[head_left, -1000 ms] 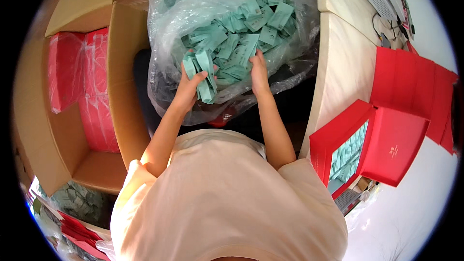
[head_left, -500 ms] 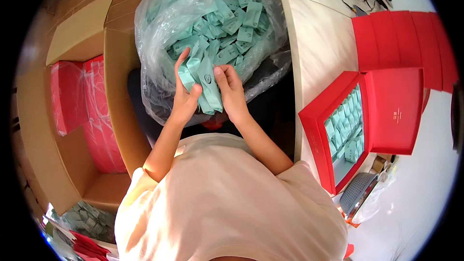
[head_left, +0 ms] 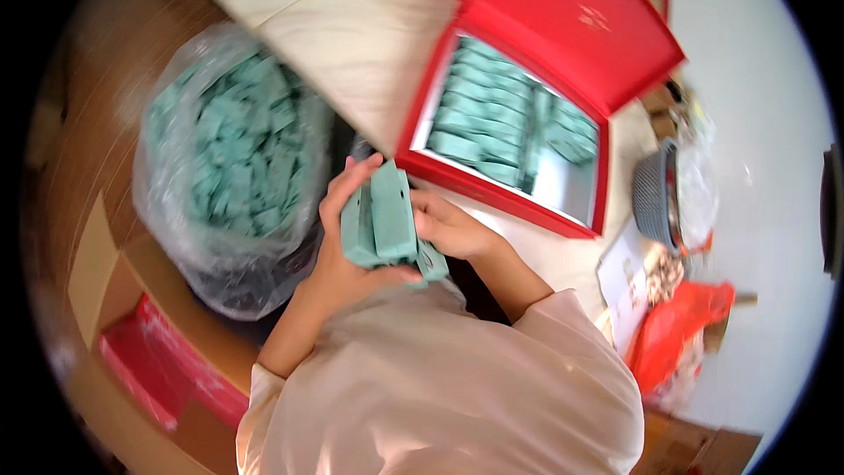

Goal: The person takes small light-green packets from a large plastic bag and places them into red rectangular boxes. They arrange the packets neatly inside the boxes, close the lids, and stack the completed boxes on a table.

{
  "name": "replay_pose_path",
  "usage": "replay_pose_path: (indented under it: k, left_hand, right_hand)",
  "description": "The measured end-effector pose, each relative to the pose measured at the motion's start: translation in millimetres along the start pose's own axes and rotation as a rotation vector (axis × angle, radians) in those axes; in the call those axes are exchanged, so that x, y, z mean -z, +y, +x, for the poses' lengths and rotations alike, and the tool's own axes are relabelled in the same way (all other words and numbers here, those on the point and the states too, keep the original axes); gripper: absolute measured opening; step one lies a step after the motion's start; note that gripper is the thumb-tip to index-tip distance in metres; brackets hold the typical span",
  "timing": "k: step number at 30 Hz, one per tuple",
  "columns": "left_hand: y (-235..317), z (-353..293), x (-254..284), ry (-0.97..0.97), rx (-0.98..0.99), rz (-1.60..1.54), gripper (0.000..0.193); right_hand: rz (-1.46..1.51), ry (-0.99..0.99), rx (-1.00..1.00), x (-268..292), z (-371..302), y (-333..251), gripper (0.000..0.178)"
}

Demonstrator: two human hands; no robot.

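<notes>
Left hand [head_left: 334, 251] and right hand [head_left: 453, 229]: both gripping green packets [head_left: 393, 218]. Red box [head_left: 501, 202], lid [head_left: 563, 26] open, on surface [head_left: 360, 44]: part-filled with packets. Clear bag [head_left: 230, 255]: more packets.

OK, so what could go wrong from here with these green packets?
The left hand and right hand hold several green packets at once, so one might slip out. The open red box sits near the edge of the marbled table, so a bump could shift it. The clear plastic bag gapes, so its loose packets might spill if knocked.
</notes>
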State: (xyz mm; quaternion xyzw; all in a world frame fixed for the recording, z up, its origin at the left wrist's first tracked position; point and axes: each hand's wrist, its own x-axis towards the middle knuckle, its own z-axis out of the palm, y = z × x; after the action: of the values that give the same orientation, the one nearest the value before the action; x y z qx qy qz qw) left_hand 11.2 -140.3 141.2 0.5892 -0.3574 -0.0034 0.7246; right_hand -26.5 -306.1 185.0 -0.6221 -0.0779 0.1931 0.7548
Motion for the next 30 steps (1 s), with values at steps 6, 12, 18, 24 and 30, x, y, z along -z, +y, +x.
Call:
replay_pose_path:
  k: [6, 12, 18, 24, 30]
  left_hand:
    - [26.9, 35.6, -55.0, -0.304, -0.255, -0.009, 0.117]
    - [24.4, 27.9, -50.5, -0.248, 0.047, -0.024, 0.08]
    - [10.8, 15.9, -49.7, -0.18, 0.24, -0.219, 0.077]
    - [4.1, 11.2, -48.9, -0.165, 0.319, -0.233, 0.072]
    - [-9.1, 1.8, -43.2, -0.132, 0.393, -0.279, 0.07]
  right_hand:
    - [-0.101, 0.575, 0.085, 52.3, -124.2, -53.6, 0.062]
    - [-1.139, 1.004, -0.112, 137.8, -179.4, -96.8, 0.049]
    - [-1.803, 0.835, 0.02, 171.3, -139.5, -69.3, 0.047]
    - [-2.014, 0.757, -0.059, 189.1, -138.2, -43.1, 0.066]
    - [-2.003, 0.65, -0.157, 175.8, -147.1, -39.3, 0.091]
